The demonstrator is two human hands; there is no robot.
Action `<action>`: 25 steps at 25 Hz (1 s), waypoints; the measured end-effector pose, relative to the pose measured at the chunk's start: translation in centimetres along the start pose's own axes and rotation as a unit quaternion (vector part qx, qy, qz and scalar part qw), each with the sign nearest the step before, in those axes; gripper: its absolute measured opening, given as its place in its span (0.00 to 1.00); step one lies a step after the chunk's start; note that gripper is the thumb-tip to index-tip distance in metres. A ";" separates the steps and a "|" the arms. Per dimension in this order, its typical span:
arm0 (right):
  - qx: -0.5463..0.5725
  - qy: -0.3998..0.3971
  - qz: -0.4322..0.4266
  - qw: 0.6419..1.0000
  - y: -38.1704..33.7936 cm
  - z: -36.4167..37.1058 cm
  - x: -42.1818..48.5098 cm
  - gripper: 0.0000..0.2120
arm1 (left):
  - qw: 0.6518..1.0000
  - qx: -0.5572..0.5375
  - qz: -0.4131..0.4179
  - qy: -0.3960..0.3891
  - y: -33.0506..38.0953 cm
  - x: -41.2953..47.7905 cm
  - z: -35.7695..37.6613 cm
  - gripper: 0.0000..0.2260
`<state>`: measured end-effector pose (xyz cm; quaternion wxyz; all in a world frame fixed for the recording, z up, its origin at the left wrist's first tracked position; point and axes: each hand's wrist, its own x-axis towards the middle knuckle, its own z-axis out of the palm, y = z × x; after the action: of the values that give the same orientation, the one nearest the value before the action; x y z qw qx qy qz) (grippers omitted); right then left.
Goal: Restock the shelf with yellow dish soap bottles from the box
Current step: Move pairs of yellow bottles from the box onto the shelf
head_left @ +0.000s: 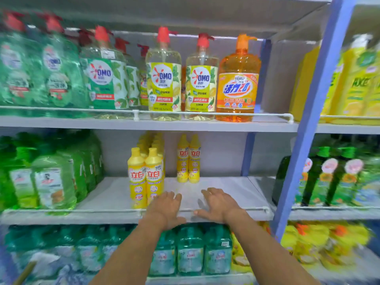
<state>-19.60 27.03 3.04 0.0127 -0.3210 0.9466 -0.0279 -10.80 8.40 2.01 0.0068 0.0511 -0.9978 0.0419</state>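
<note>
Yellow dish soap bottles stand on the middle shelf. A front pair leads a row running back, and another pair stands deeper in, to the right. My left hand hovers over the shelf's front rail, fingers spread, right beside the front pair and holding nothing. My right hand is stretched out over the bare shelf floor, fingers apart, also holding nothing. No box shows in this view.
Green bottles fill the shelf's left side. Above stand OMO pump bottles and an orange bottle. Teal bottles sit below. A blue upright post bounds the bay on the right.
</note>
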 end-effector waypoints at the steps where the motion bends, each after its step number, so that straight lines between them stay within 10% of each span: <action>1: -0.009 0.004 -0.003 1.000 -1.3 0.2 -1.7 0.42 | 1.000 0.006 -0.001 0.001 -0.5 -2.4 0.1 0.37; 13: -0.009 -0.061 -0.047 0.997 -16.0 12.5 -13.4 0.38 | 0.991 -0.045 -0.093 -0.083 -5.5 -23.3 10.7 0.37; 25: 0.038 -0.286 0.003 0.957 -11.0 34.0 -16.7 0.35 | 0.935 -0.181 -0.113 -0.282 -0.2 -25.1 31.8 0.36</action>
<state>1.75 26.97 -30.16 0.2954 -0.3120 0.9025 0.0288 13.88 8.03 -30.11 -0.2611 0.1708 -0.9370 -0.1569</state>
